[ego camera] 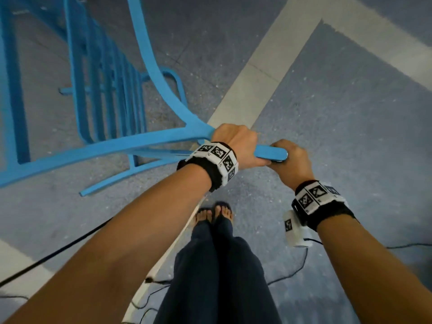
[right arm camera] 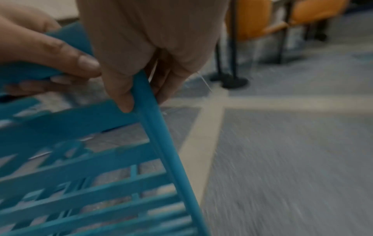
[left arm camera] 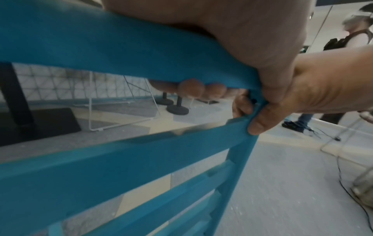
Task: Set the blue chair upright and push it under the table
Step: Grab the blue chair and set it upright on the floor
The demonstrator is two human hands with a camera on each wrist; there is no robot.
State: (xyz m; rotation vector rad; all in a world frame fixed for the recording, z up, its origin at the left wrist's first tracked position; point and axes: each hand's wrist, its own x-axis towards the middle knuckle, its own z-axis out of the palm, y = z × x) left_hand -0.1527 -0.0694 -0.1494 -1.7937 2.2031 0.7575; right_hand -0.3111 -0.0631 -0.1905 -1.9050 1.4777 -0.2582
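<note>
The blue slatted chair (ego camera: pixel 109 94) leans over, its seat and legs stretching to the upper left above the floor. Both hands hold the top rail (ego camera: pixel 268 152) of its backrest, side by side. My left hand (ego camera: pixel 233 139) wraps over the rail; in the left wrist view its fingertips (left arm camera: pixel 191 89) curl under the rail (left arm camera: pixel 101 47). My right hand (ego camera: pixel 291 160) grips the rail's end corner, and in the right wrist view its thumb (right arm camera: pixel 125 102) presses on the side post (right arm camera: pixel 161 135). A black table pedestal with a flat base (left arm camera: pixel 40 123) stands beyond the chair.
Grey-blue carpet with beige stripes (ego camera: pixel 257 78) lies all around. My feet (ego camera: pixel 215 213) stand just behind the chair, with thin cables (ego camera: pixel 292 274) trailing on the floor. Orange chairs (right arm camera: pixel 252 19), round black stand bases (right arm camera: pixel 234 81), a white wire frame (left arm camera: pixel 121 121) and another person (left arm camera: pixel 347 39) are farther off.
</note>
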